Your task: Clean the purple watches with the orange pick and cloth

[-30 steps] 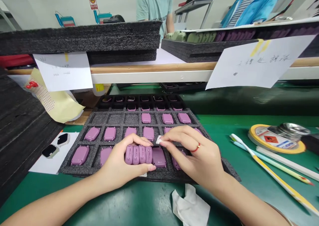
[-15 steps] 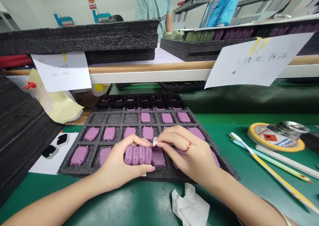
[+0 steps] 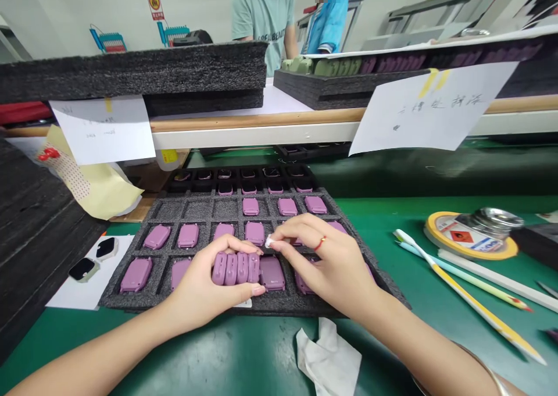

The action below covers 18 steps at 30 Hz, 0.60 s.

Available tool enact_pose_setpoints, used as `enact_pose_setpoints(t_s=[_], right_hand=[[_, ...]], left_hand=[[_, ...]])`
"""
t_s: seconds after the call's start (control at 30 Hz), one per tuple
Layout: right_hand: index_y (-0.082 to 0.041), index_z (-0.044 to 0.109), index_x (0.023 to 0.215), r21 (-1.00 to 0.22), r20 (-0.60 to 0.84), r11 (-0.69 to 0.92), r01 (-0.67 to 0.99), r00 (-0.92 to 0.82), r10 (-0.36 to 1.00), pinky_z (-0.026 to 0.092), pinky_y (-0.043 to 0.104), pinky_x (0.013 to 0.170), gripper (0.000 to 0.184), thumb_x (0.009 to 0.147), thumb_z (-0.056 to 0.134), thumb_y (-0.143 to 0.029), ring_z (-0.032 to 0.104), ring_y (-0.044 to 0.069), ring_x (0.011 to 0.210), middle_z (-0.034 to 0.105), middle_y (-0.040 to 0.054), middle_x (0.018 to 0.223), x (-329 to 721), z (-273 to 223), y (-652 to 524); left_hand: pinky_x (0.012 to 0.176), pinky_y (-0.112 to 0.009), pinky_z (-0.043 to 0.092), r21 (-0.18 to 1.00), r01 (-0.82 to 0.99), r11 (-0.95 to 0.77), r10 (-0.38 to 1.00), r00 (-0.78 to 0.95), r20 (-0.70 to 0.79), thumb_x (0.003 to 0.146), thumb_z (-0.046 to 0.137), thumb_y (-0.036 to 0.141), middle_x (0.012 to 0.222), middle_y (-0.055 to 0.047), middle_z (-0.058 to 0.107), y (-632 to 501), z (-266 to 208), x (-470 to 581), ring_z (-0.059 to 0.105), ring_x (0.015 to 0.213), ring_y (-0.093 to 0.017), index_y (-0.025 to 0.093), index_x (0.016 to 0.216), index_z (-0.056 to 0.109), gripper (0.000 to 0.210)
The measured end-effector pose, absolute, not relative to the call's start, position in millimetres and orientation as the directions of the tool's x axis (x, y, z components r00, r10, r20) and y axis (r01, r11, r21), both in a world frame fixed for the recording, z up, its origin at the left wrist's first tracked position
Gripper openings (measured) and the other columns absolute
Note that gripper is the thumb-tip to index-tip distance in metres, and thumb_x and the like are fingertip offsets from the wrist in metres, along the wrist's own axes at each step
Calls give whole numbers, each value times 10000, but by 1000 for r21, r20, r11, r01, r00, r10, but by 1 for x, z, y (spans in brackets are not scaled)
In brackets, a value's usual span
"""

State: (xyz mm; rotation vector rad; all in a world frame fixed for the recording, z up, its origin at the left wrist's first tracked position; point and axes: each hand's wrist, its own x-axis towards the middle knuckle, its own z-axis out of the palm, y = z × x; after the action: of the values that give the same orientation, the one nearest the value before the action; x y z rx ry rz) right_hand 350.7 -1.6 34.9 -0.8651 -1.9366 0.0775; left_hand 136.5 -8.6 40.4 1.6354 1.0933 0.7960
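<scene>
My left hand [image 3: 218, 274] is closed around a row of several purple watch cases [image 3: 238, 268], held side by side on edge between thumb and fingers. Close by on the right, my right hand [image 3: 325, 253] pinches a small wad of white tissue [image 3: 269, 242] between thumb and fingertips, a little apart from the cases. Both hands are above a black foam tray [image 3: 196, 210] whose compartments hold more purple cases, such as one purple case [image 3: 272, 273] just right of the held row. My right hand hides part of the tray.
A crumpled white cloth [image 3: 329, 355] lies in front. At right are toothbrush-like sticks [image 3: 462, 291], a yellow-rimmed round container [image 3: 471, 236] and a white bar [image 3: 497, 277]. Two watches [image 3: 85, 269] rest on paper at left. A shelf edge [image 3: 261, 134] crosses above; two people stand beyond.
The tissue in my right hand has come slightly away from the held cases. The whole view has shifted a little; my left hand keeps its hold.
</scene>
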Motion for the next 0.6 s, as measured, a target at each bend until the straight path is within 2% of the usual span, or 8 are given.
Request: enact_pose_setpoints(t_s=[0.13,0.33,0.47,0.6], right_hand=[[-203,654,911,-453,729,743,492,-275,627,576,267,705,123,921,647,-81,681,147,764,707,22,825,346,38,-13],[-195,638,948,-374,685,769,519,-404,606,575,293,733,137,966,565,-81,654,164,800,699,41,876,337,33,-26],[-189,646,912,-323,711,731,601,-355,607,584,302,723,142,968,561,-90,654,175,775,701,48,848,333,37,-28],[-183,651,963,-330,673,731,597,-395,626,578,299,688,152,978,534,-87,645,178,760,694,49,847,331,40,-31]], left_hand=[[1003,-384,477,948,297,-115,933,360,0,690,859,273,1101,-20,714,-8,39,138,660,1068,-231,241,982,644,364],[985,-371,477,967,233,-97,938,345,11,698,840,243,1088,-18,704,-11,35,142,659,1054,-223,239,966,616,349],[972,-366,480,966,234,-109,939,343,23,712,835,239,1068,-10,701,-13,35,143,657,1041,-219,244,965,600,345],[940,-356,501,975,196,-105,934,355,29,713,833,229,1057,-7,700,-14,33,144,667,1010,-213,245,958,596,341]])
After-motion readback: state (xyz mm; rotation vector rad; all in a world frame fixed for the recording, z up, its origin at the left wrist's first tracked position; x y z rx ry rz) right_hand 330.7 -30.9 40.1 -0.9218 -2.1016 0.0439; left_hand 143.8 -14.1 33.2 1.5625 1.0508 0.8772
